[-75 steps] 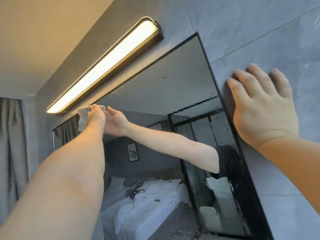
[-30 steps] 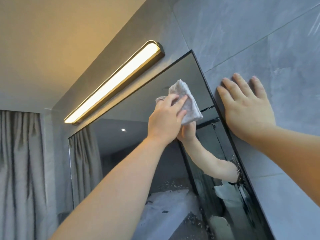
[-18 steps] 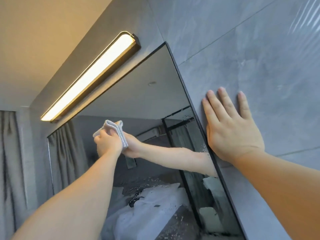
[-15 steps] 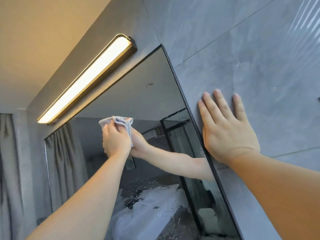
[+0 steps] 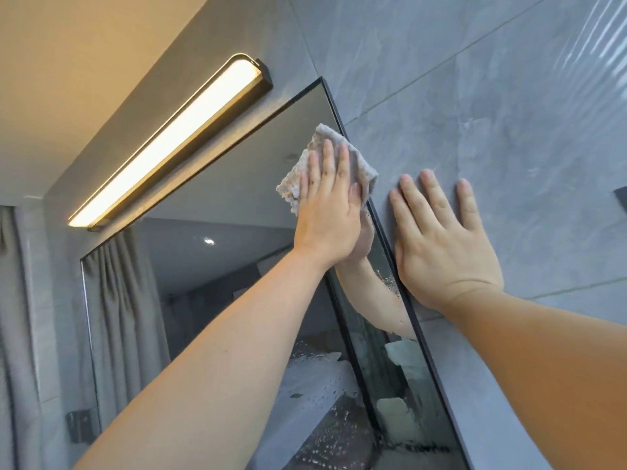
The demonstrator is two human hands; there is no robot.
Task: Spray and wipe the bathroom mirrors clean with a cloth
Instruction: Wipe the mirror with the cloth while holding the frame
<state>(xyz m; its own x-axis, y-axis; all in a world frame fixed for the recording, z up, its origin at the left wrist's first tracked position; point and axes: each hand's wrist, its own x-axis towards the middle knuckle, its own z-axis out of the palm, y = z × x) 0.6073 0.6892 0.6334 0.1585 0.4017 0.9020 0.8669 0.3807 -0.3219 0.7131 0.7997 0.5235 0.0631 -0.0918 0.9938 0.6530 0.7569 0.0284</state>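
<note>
At the mirror's 1 o'clock corner: I see my left hand (image 5: pixel 327 215) pressing the cloth (image 5: pixel 363 164) flat on the mirror (image 5: pixel 237 198), right against its dark right edge.
Change: half a second ago that hand and the cloth were mid-glass, off toward 9 o'clock from here; they have swept across to the edge. My right hand (image 5: pixel 441 245) has stayed planted on the wall tile (image 5: pixel 509 113).
Left fingers (image 5: pixel 327 161): straight and close together, laid over the cloth and pinning it to the glass, not curled round it. The cloth sticks out past them at 12 and 9 o'clock.
Right fingers (image 5: pixel 431 191): straight, slightly spread, palm flat on the tile, holding nothing.
Hands: right hand just beside the left at its 3 o'clock, with the mirror's edge between them.
Droplets (image 5: pixel 322 418): wet specks on the glass toward 6 o'clock.
Light bar (image 5: pixel 169 140): lit, above the mirror's top edge at 10 o'clock from the cloth.
</note>
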